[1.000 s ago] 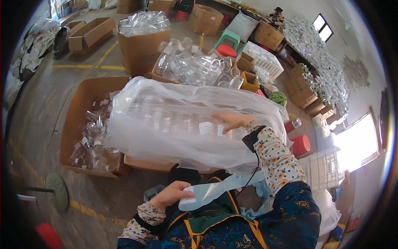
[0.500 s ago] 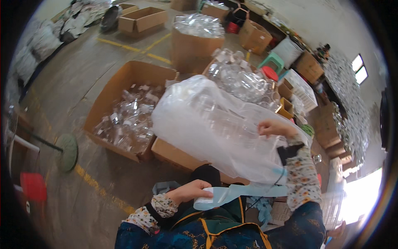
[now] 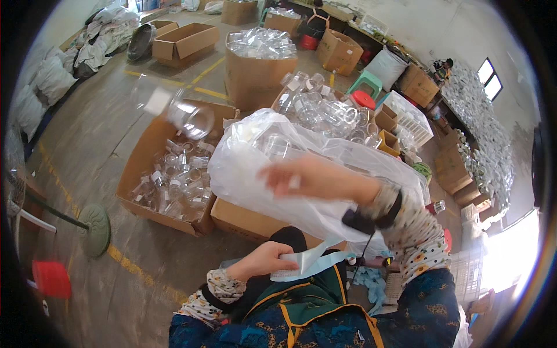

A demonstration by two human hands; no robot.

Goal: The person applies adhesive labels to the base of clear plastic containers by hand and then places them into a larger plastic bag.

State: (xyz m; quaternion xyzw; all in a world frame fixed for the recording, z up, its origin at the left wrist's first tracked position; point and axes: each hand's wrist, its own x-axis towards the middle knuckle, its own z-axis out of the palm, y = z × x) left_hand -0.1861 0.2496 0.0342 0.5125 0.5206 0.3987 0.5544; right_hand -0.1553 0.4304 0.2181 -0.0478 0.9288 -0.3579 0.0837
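Low in front of my body, my left hand pinches a light blue strip of label backing, which trails to the right. My right hand is smeared by motion above a translucent plastic bag; a small white patch shows near its fingers. Clear containers show inside the bag, which lies over a cardboard box. In mid-air, apart from both hands, is a clear plastic bottle with a white label. Below it stands an open carton holding many labelled clear bottles.
Beyond the bag is a heap of clear jars; a full tall carton stands farther back. A green stool and white crate are at the right. A round green stand base and red stool sit left.
My right hand has swung left across the bag. A bottle has appeared in the air over the left carton. The blue strip no longer stretches to my right arm; my left hand still grips it.
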